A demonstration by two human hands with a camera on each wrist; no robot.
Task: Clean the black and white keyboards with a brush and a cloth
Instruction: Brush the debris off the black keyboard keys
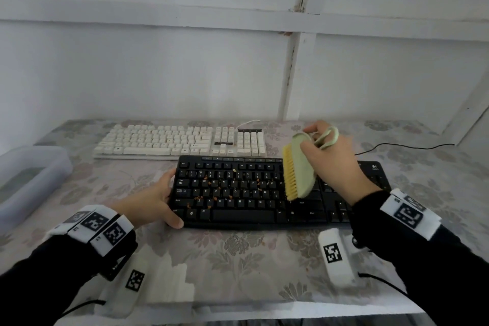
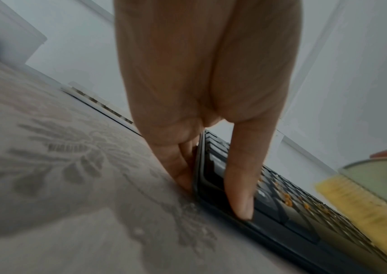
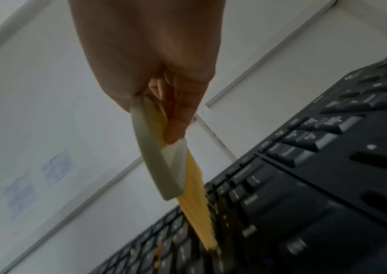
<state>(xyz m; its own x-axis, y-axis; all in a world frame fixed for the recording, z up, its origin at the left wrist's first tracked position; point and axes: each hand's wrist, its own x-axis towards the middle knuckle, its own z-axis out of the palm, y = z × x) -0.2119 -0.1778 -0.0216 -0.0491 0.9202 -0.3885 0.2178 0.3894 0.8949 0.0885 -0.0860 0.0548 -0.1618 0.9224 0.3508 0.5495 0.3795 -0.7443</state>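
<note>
Nearest, the black keyboard (image 1: pixel 264 193) lies on the tabletop (image 1: pixel 238 259) with its long axis running left to right across the person. The left hand (image 1: pixel 150 204) clasps its left end, thumb on the front corner, fingers against the side edge. Orange crumbs (image 1: pixel 217 193) dot the letter keys between the hands. The right hand (image 1: pixel 333 164) grips the green brush (image 1: pixel 299 169), bristles down on the keys right of the crumbs, so the sweep likely runs leftward. Farther back the white keyboard (image 1: pixel 180 141) lies parallel, untouched.
</note>
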